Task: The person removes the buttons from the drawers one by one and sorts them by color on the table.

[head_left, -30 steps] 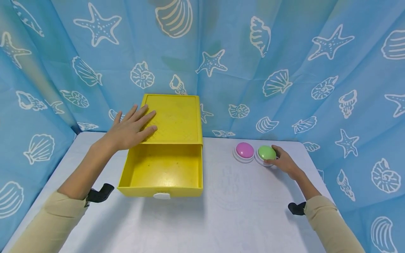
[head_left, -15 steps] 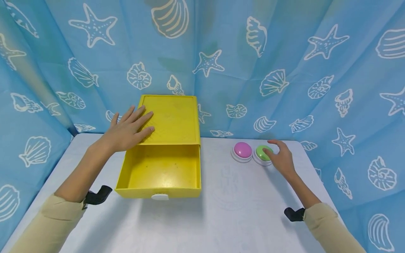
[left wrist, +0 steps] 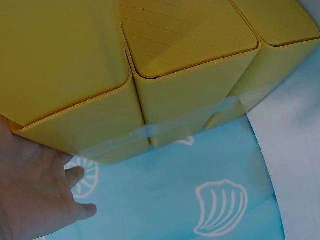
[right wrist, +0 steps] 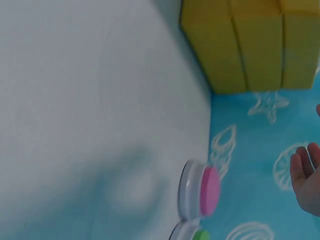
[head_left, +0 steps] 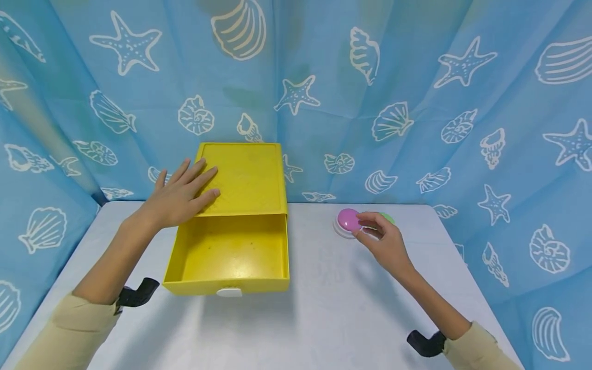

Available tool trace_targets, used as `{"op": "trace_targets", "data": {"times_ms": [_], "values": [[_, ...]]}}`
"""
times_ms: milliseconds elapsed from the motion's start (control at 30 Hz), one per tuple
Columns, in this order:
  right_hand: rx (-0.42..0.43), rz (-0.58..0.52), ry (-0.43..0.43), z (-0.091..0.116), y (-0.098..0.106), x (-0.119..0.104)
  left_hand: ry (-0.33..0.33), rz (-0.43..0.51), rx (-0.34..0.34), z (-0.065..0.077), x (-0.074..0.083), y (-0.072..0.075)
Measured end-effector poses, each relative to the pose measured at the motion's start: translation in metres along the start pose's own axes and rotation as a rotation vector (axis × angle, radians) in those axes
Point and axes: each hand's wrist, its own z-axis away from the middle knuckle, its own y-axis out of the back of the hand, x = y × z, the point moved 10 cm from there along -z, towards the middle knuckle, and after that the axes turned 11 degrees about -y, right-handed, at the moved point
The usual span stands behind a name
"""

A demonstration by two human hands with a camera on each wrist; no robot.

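We see the right hand (head_left: 386, 246) with its grip partly wide, thumb and fingers loosely curved and holding nothing. It hovers over the two buttons; in the right wrist view we find it clear of both. Its fingertips overlap the edge of the pink button (head_left: 348, 219) in the head view, and it half hides the green button (head_left: 386, 218) just beside the pink one. The left hand (head_left: 173, 200) has a wide grip, fingers spread over the left edge of the top of the yellow box (head_left: 245, 180). Below that top, we see the yellow drawer (head_left: 231, 252) standing open, its white handle (head_left: 229, 292) facing us. Box and buttons sit on the white bench (head_left: 324, 318), before a blue curtain (head_left: 324, 41) printed with shells and starfish.
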Motion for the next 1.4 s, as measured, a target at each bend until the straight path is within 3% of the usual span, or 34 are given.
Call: {"op": "trace_targets", "data": {"times_ms": [200,467,800,1033,1400], "values": [[-0.077,-0.145,0.089,0.028,-0.017,-0.031,0.003,0.004,0.006,0.000,0.001,-0.001],[-0.156,-0.193,0.128,0.061,-0.034,-0.073,0.002,0.009,0.008,0.000,0.001,-0.001],[-0.344,-0.280,0.235,0.099,-0.069,-0.125,0.004,0.007,0.013,0.001,0.000,-0.003],[-0.427,-0.331,0.263,0.111,-0.090,-0.143,0.000,0.002,0.004,0.002,-0.001,-0.002],[-0.545,-0.258,0.338,0.123,-0.136,-0.150,-0.009,0.014,0.027,0.000,0.001,0.000]]}}
